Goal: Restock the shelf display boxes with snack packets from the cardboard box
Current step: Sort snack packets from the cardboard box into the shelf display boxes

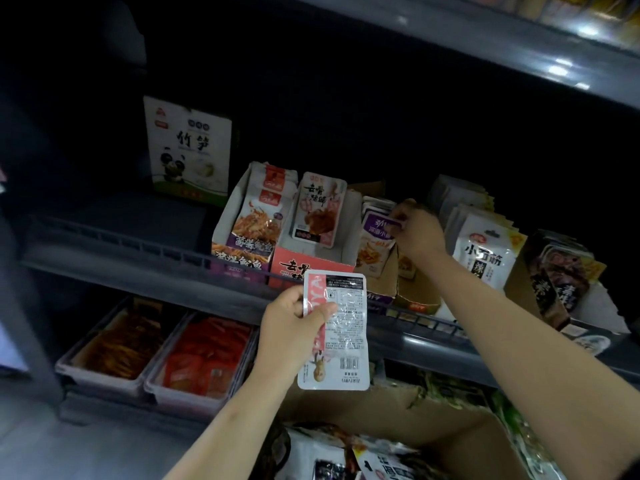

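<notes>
Two bare forearms reach into the picture from its lower edge, the left hand (pixel 294 315) nearer the camera and the right hand (pixel 417 230) farther up. No sleeve or cuff shows on either arm as far as the edge of the view. The wrists carry no watch, strap or bracelet, and the visible fingers no rings. The fingernails look short and plain, though the dim light blurs them.

Materials & finish, shelf area
Glossy white-pink plastic snack packet (pixel 334 332) is catching glare w/ crinkled film; brown matt cardboard box (pixel 460 441) is looking rough; grey metal shelf rail (pixel 145 251) is showing a dull sheen.
</notes>
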